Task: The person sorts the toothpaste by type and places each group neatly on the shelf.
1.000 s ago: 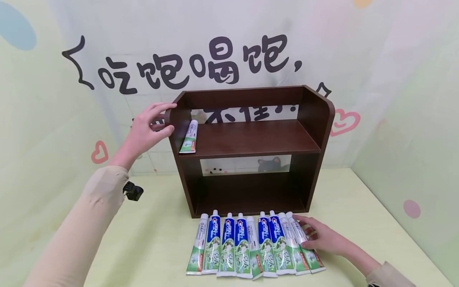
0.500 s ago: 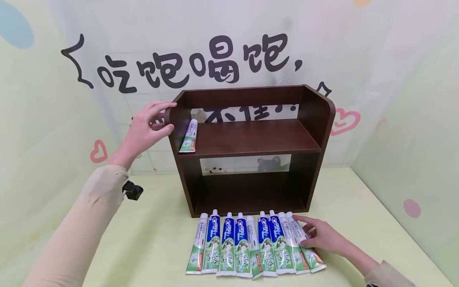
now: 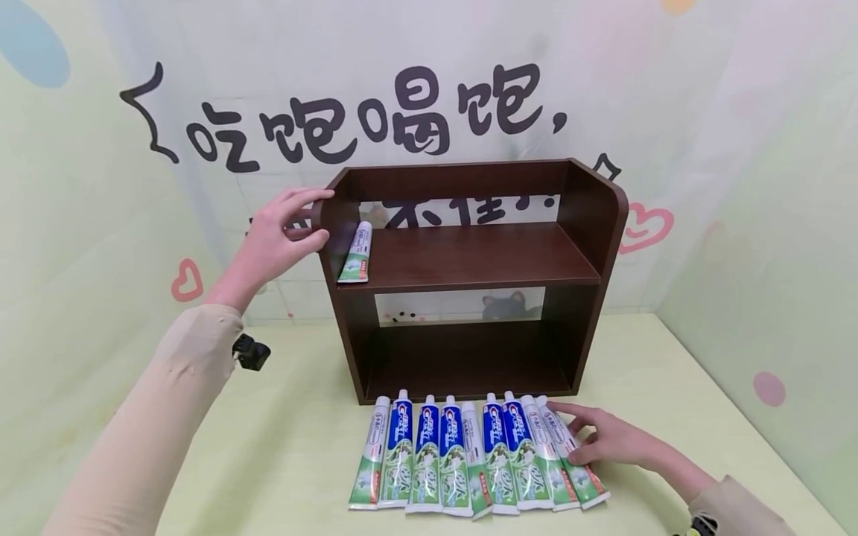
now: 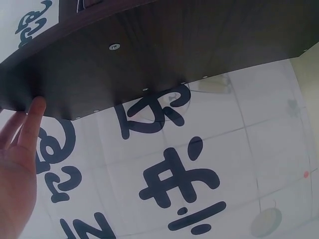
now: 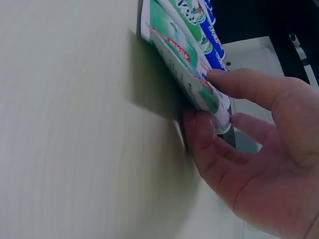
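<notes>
My left hand (image 3: 278, 232) touches the left side panel of a dark brown two-tier shelf (image 3: 469, 257), index finger at its top edge and thumb lower down. In the left wrist view, fingertips of that hand (image 4: 20, 164) meet the panel's outer face. My right hand (image 3: 613, 441) pinches the rightmost toothpaste tube (image 3: 582, 476), at the end of a row on the table. The right wrist view shows this tube (image 5: 187, 82) tipped on its side edge, between the fingers of the hand (image 5: 259, 144). One white-and-green toothpaste tube (image 3: 357, 253) leans at the upper tier's left end.
Several blue-and-green toothpaste tubes (image 3: 427, 454) and white-and-green ones lie side by side before the shelf, caps toward it. The pale table (image 3: 268, 447) meets a printed wall (image 3: 268, 59) behind and a side wall (image 3: 771, 260) at right.
</notes>
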### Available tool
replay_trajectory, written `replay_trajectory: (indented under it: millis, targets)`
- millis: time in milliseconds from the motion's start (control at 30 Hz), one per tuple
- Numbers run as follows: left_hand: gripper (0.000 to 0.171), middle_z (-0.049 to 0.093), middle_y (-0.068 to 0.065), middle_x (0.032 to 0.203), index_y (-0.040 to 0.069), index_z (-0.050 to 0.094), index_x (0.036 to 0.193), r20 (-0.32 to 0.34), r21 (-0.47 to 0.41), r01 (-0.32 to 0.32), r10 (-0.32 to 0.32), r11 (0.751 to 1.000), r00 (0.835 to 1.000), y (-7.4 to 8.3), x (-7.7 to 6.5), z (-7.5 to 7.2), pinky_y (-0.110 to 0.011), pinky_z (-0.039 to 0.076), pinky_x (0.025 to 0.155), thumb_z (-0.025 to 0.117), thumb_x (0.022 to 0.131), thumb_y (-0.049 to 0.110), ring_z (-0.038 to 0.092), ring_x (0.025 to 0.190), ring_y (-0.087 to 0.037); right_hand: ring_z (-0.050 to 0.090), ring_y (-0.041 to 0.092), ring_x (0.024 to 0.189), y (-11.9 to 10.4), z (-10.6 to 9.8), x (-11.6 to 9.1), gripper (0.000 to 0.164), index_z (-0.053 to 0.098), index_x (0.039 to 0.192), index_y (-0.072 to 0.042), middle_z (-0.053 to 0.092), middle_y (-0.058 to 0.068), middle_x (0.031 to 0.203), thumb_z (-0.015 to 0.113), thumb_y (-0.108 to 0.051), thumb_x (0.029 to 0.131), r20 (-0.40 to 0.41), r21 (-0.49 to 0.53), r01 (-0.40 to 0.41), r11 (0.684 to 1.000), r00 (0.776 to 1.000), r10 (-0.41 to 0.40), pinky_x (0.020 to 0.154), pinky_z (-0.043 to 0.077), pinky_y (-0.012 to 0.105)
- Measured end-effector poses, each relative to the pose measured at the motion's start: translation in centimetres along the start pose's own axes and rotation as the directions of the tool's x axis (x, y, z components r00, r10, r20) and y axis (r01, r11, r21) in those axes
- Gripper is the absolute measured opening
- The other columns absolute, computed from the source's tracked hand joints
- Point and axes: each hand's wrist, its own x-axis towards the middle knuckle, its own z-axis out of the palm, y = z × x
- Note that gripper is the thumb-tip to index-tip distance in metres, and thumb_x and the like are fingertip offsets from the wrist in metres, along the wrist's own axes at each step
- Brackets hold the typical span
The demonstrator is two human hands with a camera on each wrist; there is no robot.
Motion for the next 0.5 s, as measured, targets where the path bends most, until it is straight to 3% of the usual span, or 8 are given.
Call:
replay_trajectory:
  millis: [133, 233, 367, 500]
  targets:
    - [0.054, 0.053, 0.001, 0.138, 0.026, 0.056, 0.141, 0.007, 0.011, 0.005, -0.005, 1.0, 1.0, 0.07, 0.12, -0.06, -0.021, 0.054, 0.094, 0.069, 0.089, 0.013, 0.061, 0.106, -0.006, 0.059, 0.018, 0.085, -0.12, -0.23, -0.11, 0.087, 0.029, 0.155, -0.005, 0.064, 0.014, 0.1, 0.076, -0.012, 0.081, 0.031, 0.031, 0.001, 1.0, 1.0, -0.001, 0.069, 0.051, 0.023]
    - [0.054, 0.054, 0.001, 0.138, 0.025, 0.056, 0.14, 0.006, 0.009, 0.0, 0.0, 1.0, 1.0, 0.1, 0.15, -0.11, -0.021, 0.054, 0.093, 0.069, 0.089, 0.013, 0.062, 0.104, -0.004, 0.057, 0.011, 0.073, -0.08, -0.29, -0.02, 0.087, 0.027, 0.155, -0.004, 0.064, 0.008, 0.086, 0.075, -0.011, 0.082, 0.043, 0.047, 0.011, 0.999, 0.999, -0.013, 0.064, 0.048, 0.02]
    - [0.054, 0.054, 0.001, 0.136, 0.023, 0.056, 0.14, 0.007, 0.005, -0.006, 0.006, 1.0, 1.0, 0.09, 0.07, -0.16, -0.017, 0.054, 0.091, 0.069, 0.089, 0.011, 0.061, 0.101, 0.001, 0.055, 0.008, 0.069, 0.08, -0.31, -0.04, 0.087, 0.026, 0.155, -0.003, 0.062, 0.004, 0.082, 0.074, -0.011, 0.083, 0.05, 0.072, 0.021, 0.997, 0.998, -0.024, 0.062, 0.047, 0.02]
    - [0.055, 0.054, 0.0, 0.137, 0.023, 0.056, 0.14, 0.014, 0.0, -0.009, 0.009, 1.0, 1.0, 0.07, 0.02, -0.14, -0.017, 0.054, 0.091, 0.069, 0.089, 0.01, 0.063, 0.103, -0.004, 0.053, 0.006, 0.067, 0.36, -0.3, -0.34, 0.086, 0.026, 0.155, -0.003, 0.058, 0.001, 0.079, 0.074, -0.012, 0.083, 0.057, 0.084, 0.023, 0.996, 0.998, -0.028, 0.061, 0.046, 0.019]
